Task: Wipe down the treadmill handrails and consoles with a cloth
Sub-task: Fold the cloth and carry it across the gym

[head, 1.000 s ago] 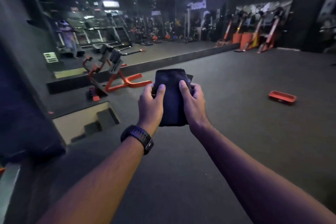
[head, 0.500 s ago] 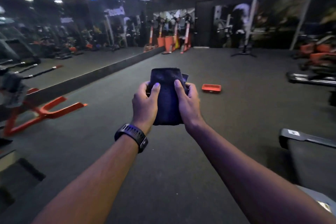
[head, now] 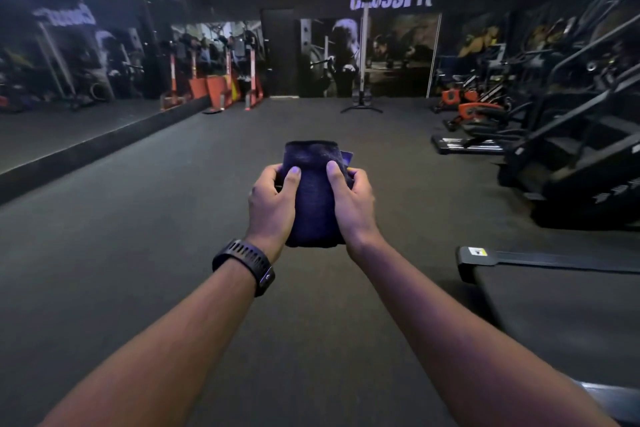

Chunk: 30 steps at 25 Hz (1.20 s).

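Head view had swung right vs 1 s ago: treadmill (head: 540,258) deck end now showed lower right, no handrail or console in frame. L hand (head: 273,204) & R hand (head: 351,206) kept the folded cloth (head: 313,198) clamped between them, mid-air; wiping not begun.

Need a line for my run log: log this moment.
phase: pre-wipe | left hand: grips cloth | right hand: grips cloth | treadmill base: lower right, untouched
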{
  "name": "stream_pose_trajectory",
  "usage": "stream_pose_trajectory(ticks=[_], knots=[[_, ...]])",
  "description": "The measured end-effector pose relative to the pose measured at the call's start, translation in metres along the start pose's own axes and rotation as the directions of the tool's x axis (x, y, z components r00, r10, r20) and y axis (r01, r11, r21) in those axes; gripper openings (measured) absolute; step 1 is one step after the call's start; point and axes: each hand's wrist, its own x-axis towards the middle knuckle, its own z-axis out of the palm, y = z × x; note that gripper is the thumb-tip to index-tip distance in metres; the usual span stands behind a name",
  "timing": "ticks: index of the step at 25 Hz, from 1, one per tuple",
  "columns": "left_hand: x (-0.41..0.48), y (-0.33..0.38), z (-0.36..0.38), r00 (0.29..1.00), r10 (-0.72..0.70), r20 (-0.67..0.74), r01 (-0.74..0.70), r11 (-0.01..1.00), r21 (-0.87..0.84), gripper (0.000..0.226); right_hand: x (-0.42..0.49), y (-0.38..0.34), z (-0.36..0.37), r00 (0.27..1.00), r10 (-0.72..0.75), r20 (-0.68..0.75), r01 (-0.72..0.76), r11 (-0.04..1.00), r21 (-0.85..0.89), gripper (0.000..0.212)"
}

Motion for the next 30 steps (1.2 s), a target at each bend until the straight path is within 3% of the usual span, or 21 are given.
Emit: stream_pose_trajectory(ticks=[6, 22, 30], knots=[[0.169, -0.066, 0.097, 0.999, -0.043, 0.003, 0.043, 0.999, -0.033, 0.042, 0.194, 0.049, 0.029, 0.999, 0.042, -0.008, -0.043, 0.999, -0.022, 0.036], [0.651, -0.267, 0.304, 0.997, -0.078, 0.011, 0.079, 0.994, -0.069, 0.012, 0.716, 0.199, 0.178, 0.998, 0.065, -0.022, -0.067, 0.994, -0.089, 0.033], [0.882, -0.381, 0.425, 0.995, -0.096, 0.038, 0.096, 0.995, -0.004, 0.011, 0.981, 0.295, 0.233, 0.996, 0.093, -0.012, -0.093, 0.986, -0.135, 0.042]])
